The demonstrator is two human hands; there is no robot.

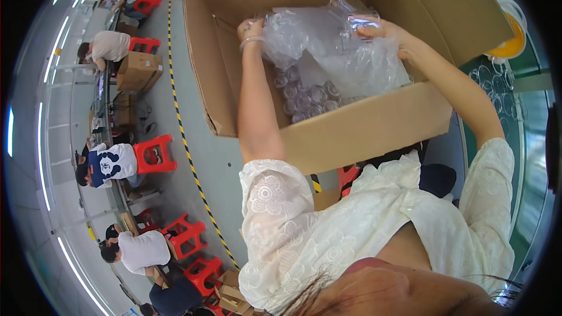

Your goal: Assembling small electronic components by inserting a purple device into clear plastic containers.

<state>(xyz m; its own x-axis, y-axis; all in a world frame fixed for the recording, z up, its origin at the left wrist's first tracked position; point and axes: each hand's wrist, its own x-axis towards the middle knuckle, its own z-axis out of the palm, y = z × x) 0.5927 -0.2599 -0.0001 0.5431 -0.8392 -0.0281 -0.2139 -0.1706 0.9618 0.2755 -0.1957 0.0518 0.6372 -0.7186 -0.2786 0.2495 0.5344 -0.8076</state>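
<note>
A large open cardboard box [357,140] stands before me, and both my hands reach into it. Inside lies a clear plastic bag [369,67], crumpled, with a pale sheet under part of it. Several clear round cups [304,98] stand close together below the bag at the box's near left. My left hand [252,29] is closed on the bag's left edge; its fingertips are partly hidden. Toward the right side, my right hand [391,35] has its thumb and fingers around a shiny clear cup [358,23], over the bag.
On the green table [530,61] at right are several clear round pieces [496,90] and a white-and-yellow round object [512,35]. Yellow-black tape [186,140] marks the floor at left. Beyond it, several people work at a bench beside red stools [155,153] and a carton [139,71].
</note>
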